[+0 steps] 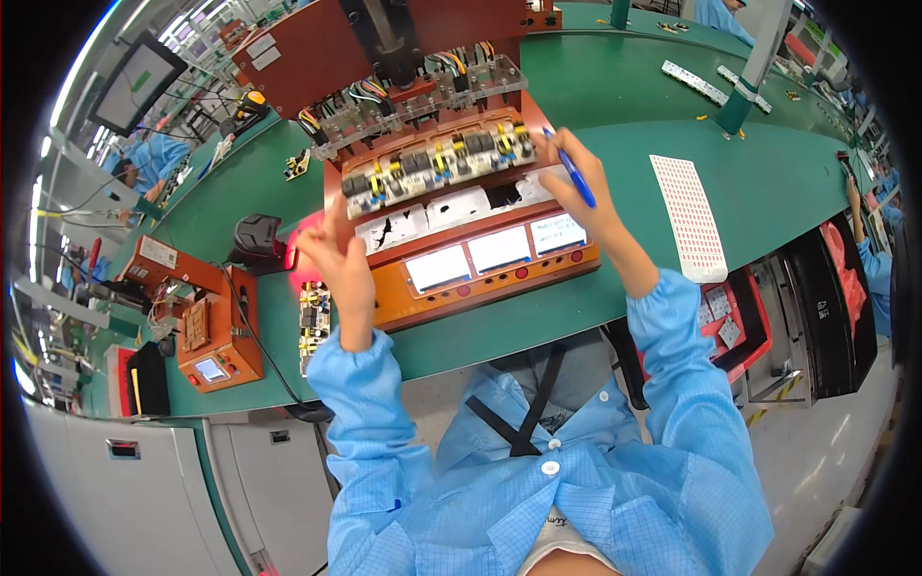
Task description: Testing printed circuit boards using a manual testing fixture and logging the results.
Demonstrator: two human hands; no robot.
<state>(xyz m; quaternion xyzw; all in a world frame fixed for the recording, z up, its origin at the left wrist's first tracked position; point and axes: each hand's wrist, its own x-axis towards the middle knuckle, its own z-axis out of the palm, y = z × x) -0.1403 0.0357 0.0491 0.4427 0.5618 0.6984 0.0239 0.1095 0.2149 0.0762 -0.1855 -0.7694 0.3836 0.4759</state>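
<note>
A long circuit board (442,165), crowded with black and yellow parts, lies in the brown test fixture (423,305) before me. My left hand (341,274) is at the board's left end, fingers apart, the foremost one close to its edge; I cannot tell whether it touches. A blue pen (576,175) is held in my right hand (591,197), whose fingertips are at the board's right end. Above the board hangs a clear plate (423,101) with bundles of coloured wires. Three small lit screens (499,250) sit in the fixture's front.
Beside the fixture's left are a black scanner (257,240) giving red light and another circuit board (314,326). Farther left stands a smaller orange test box (221,336). A label sheet (688,216) lies on the right of the green table (615,278), above a red bin (744,326).
</note>
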